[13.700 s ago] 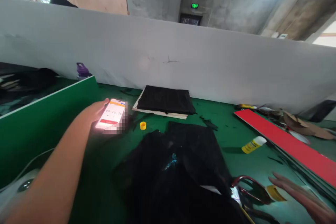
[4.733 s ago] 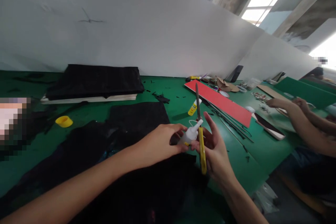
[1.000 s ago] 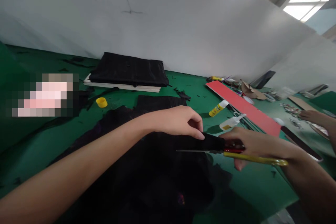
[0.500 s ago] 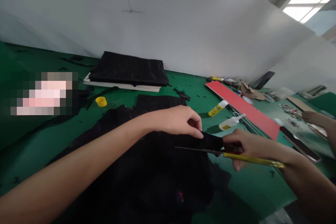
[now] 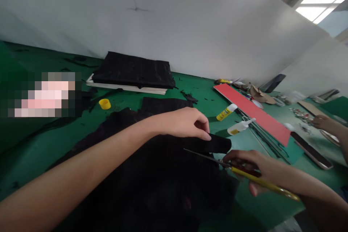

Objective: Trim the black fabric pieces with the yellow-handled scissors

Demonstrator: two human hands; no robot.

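Observation:
My left hand [image 5: 185,123] reaches across a spread of black cloth [image 5: 152,185], thumb and fingers pinching its upper edge. From that pinch a partly cut strip of cloth [image 5: 221,143] sticks out to the right. In my right hand [image 5: 257,168] is a pair of scissors [image 5: 239,173] with yellow handles, fingers wrapped in the loops. The blades point left, just below the strip, and look nearly closed. Whether their tips touch the cloth I cannot tell.
Behind my left hand lie a black-covered board [image 5: 136,69] and a yellow cap [image 5: 104,104]. To the right are a glue stick [image 5: 226,112], a white glue bottle [image 5: 239,127], a red board [image 5: 252,112] and a dark phone-like object [image 5: 311,150]. Another person's hand [image 5: 326,123] works at far right.
My right hand has moved down and slightly right with the scissors, which now slope more. The strip's right end has come free of my right hand. My left hand keeps its place.

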